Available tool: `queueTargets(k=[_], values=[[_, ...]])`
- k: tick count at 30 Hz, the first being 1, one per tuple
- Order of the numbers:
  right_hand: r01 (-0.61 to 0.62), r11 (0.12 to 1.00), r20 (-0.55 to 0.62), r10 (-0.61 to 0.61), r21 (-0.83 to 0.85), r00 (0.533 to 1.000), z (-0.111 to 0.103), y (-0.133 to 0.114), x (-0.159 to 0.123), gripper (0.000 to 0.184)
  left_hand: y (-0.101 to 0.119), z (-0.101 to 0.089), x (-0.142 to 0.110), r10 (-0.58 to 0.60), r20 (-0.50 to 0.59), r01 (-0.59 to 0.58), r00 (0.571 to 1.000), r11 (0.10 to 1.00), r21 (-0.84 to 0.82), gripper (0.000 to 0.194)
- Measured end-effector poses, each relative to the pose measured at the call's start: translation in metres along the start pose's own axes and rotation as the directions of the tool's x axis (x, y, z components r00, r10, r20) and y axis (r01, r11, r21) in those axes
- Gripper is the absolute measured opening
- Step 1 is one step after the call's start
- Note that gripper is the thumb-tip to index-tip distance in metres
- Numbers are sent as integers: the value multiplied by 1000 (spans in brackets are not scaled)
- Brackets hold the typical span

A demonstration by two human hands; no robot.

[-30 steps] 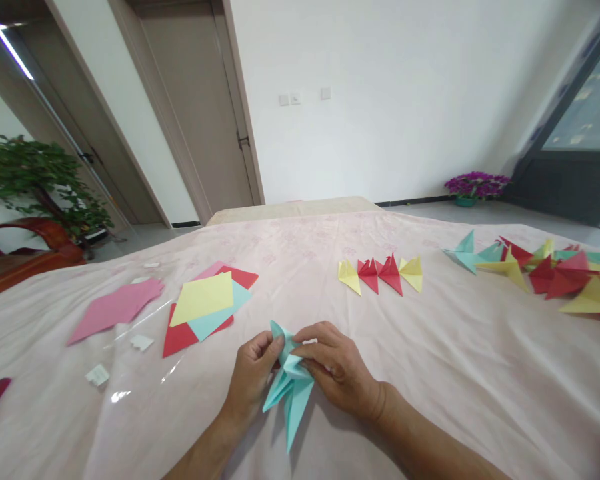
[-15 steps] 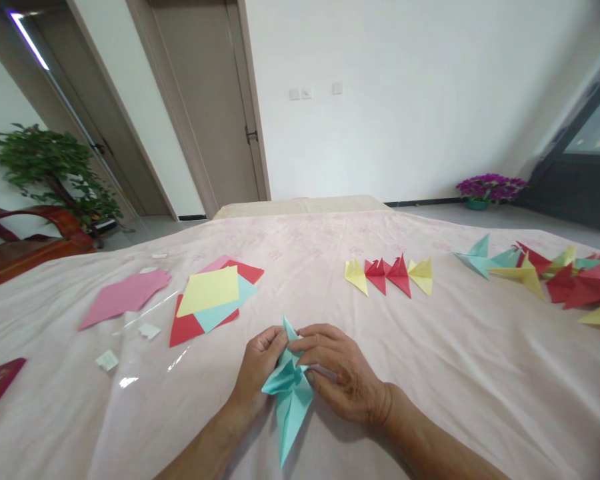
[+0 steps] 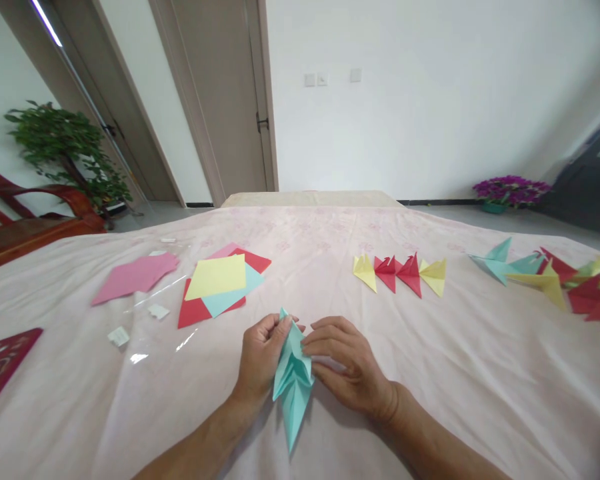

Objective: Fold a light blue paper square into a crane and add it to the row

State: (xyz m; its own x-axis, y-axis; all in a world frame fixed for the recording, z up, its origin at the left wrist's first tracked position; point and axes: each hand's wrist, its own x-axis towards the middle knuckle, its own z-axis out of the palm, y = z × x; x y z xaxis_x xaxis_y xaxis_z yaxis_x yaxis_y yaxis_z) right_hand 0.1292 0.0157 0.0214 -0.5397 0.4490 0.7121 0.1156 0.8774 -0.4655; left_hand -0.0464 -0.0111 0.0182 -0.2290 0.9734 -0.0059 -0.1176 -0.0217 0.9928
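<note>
A turquoise folded paper (image 3: 295, 403), long and pointed at both ends with pleats across its middle, is between my hands above the cloth. My left hand (image 3: 258, 355) is closed on its upper left edge, the thumb pressed on the front near the top point. On the other side, my right hand (image 3: 353, 368) has bent fingers and thumb at the paper's right edge, pinching it there. Beyond my hands stand small folded paper birds in a row, two yellow and two red, including a red bird (image 3: 409, 275).
The pink tablecloth (image 3: 420, 387) is slightly wrinkled. Yellow sheets (image 3: 217, 277) top a mixed paper stack at left, beside pink sheets (image 3: 135, 277) and paper scraps (image 3: 119, 336). A dark red item (image 3: 5, 363) lies at the left edge. More folded papers (image 3: 545, 283) are heaped far right.
The turquoise paper's sides have been drawn inward, so it looks narrower and more closed. My right hand has shifted slightly along its right edge. The camera view has turned slightly left.
</note>
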Motion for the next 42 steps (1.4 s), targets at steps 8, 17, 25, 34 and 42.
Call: queueTargets(k=[8,17,25,34,42], values=[[-4,1000,69,6,-25,998,1,-1,4,12,-2,1,2,-49,5,49,999,997,-52,35],[16,999,9,-16,-50,1000,1,2,-2,17,4,2,-2,4,-36,-4,999,1000,-6,33],[-9,993,-57,2,-114,998,0,-3,-4,17,7,1,-11,122,-164,-117,979,992,41,29],[-204,976,-100,211,71,972,10,-5,-3,15,6,-1,-5,88,-161,-96,983,995,-40,34],[-253,960,-164,270,118,949,11,-6,-3,22,-7,-3,15,-275,174,322,945,874,-365,43]])
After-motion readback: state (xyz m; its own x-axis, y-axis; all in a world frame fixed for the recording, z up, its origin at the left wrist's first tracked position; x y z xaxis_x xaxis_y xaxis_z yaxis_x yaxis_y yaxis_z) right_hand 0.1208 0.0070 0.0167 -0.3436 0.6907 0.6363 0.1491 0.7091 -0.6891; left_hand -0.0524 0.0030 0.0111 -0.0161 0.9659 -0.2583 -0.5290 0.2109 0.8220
